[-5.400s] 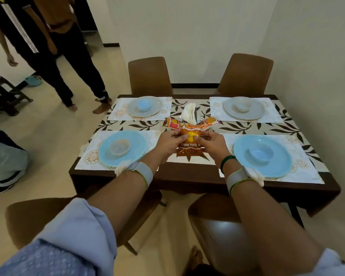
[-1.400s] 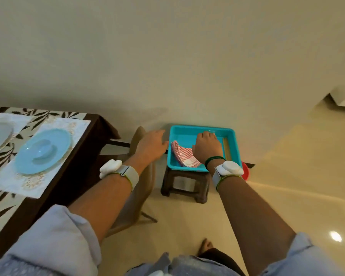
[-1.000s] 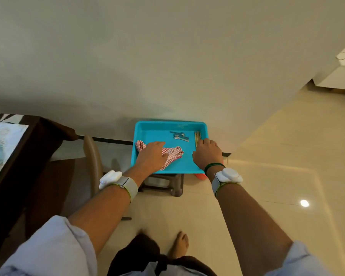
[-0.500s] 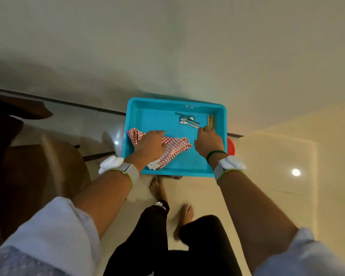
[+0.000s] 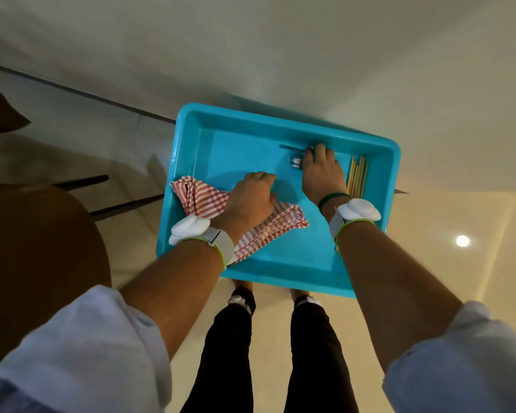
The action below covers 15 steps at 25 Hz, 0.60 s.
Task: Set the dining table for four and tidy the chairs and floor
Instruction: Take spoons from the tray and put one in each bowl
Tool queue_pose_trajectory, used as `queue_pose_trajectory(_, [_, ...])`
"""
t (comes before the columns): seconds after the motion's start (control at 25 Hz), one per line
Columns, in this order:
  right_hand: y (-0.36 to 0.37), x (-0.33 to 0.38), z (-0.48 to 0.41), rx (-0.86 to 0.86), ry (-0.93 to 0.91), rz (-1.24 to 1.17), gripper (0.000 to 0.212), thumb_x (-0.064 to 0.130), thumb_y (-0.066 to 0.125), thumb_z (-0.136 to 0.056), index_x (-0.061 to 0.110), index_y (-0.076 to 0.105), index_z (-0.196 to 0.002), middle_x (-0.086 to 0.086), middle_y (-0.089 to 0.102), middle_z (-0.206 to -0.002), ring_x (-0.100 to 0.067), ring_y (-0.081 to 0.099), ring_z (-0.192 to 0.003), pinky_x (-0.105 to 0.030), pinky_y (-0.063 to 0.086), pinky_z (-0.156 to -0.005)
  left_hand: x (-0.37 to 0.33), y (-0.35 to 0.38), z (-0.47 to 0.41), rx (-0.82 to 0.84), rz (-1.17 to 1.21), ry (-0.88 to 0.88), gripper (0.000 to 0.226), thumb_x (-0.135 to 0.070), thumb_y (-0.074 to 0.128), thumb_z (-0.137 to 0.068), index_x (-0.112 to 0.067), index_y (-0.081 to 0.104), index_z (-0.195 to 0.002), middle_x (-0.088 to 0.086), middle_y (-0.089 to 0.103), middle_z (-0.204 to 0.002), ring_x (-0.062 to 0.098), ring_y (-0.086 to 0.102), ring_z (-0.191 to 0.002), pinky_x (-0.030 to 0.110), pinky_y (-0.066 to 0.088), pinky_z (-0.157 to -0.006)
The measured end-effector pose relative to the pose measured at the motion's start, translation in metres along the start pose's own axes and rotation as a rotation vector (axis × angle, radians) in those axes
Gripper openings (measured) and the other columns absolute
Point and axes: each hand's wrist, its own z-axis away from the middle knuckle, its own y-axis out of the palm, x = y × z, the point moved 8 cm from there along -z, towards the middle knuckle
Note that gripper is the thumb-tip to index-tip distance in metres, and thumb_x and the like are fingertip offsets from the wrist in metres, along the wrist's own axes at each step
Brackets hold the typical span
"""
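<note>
Here the person leans over a blue tray (image 5: pixel 280 122) set close to the wall, and both hands are down inside it. The right hand (image 5: pixel 320 175) is curled over the spoons (image 5: pixel 295 160), fingertips closed on the handles while the bowls poke out to the left. That looks like a grip meant to gather them together rather than one by one. Just to the right, a bundle of chopsticks (image 5: pixel 358 175) lies along the tray's wall, untouched and parallel to it, probably kept apart so each kind can be picked up cleanly. The left hand (image 5: pixel 248 201) rests on the red checked cloth (image 5: pixel 201 198), fingers bent. Whether it has bunched the cloth or only presses on it cannot be told, since the palm hides the fabric beneath. It may be there to steady the tray, or to take the cloth along. A brown chair (image 5: pixel 36 248) stands at the left, apart from the tray. The cutlery appears to be what the place settings need next.
</note>
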Motion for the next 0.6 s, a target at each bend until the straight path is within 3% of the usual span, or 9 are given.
queue_pose_trajectory(0.16, [0.000,0.004,-0.005,-0.054,-0.089,0.131,0.019,0.009,0.049,-0.091,0.000,0.055,-0.106,-0.021,0.054,-0.102,-0.038,0.055,-0.085,-0.043,0.049,-0.059,0.004,-0.003,-0.001,-0.061,0.054,0.000,0.044,-0.024,0.056,-0.101,-0.012,0.054,-0.143,0.008,0.057,-0.144,0.028,0.048,-0.135,0.041,0.041,-0.112])
queue_pose_trajectory(0.32, [0.010,0.004,-0.015,0.060,-0.103,0.186,0.015,0.011,0.050,-0.090,0.001,0.061,-0.096,-0.017,0.058,-0.088,-0.033,0.060,-0.068,-0.036,0.050,-0.050,0.012,-0.012,-0.002,-0.164,0.118,-0.058,0.038,-0.021,0.056,-0.100,-0.012,0.059,-0.137,0.008,0.062,-0.137,0.027,0.052,-0.130,0.042,0.044,-0.109])
queue_pose_trajectory(0.48, [0.012,-0.001,-0.016,0.159,-0.080,0.058,0.030,0.011,0.037,-0.099,-0.006,0.047,-0.122,-0.026,0.055,-0.111,-0.043,0.061,-0.096,-0.048,0.052,-0.073,0.012,-0.022,0.006,-0.195,0.197,-0.108,0.037,-0.021,0.055,-0.100,-0.013,0.061,-0.135,0.007,0.063,-0.136,0.026,0.054,-0.128,0.043,0.047,-0.107])
queue_pose_trajectory(0.6, [0.001,-0.008,0.003,0.197,-0.005,0.009,0.036,0.010,0.034,-0.098,-0.008,0.043,-0.128,-0.024,0.051,-0.115,-0.044,0.058,-0.102,-0.050,0.050,-0.082,0.011,-0.038,0.024,-0.172,0.277,-0.137,0.037,-0.022,0.057,-0.099,-0.013,0.061,-0.135,0.008,0.063,-0.136,0.027,0.057,-0.127,0.043,0.049,-0.106])
